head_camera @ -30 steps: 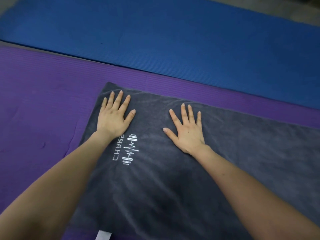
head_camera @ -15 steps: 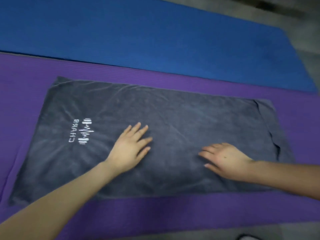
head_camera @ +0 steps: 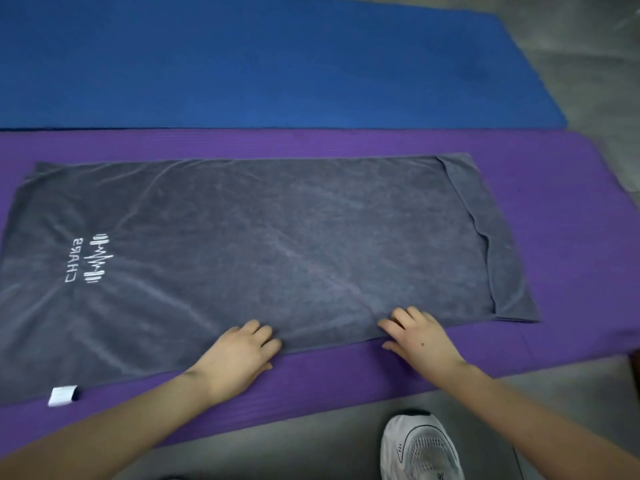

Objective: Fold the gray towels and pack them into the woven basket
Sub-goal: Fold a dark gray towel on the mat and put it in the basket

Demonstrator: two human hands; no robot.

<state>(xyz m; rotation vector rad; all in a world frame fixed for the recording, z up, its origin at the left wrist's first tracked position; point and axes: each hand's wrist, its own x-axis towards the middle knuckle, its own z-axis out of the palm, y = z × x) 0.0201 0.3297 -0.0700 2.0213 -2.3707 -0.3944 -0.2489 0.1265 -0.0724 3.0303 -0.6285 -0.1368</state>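
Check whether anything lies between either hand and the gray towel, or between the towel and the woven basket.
Nothing visible does. The left hand and right hand both touch the near edge of the gray towel, spread on the purple mat. The basket is out of view, so that path cannot be judged.

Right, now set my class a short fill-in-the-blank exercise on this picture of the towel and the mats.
1. The gray towel lies spread on the ______.
2. Beyond it, farther from the person, lies the ______.
3. The white logo sits near the towel's ______ end.
4. The left hand and right hand touch the towel's ______ edge.
Missing words: purple mat; blue mat; left; near.
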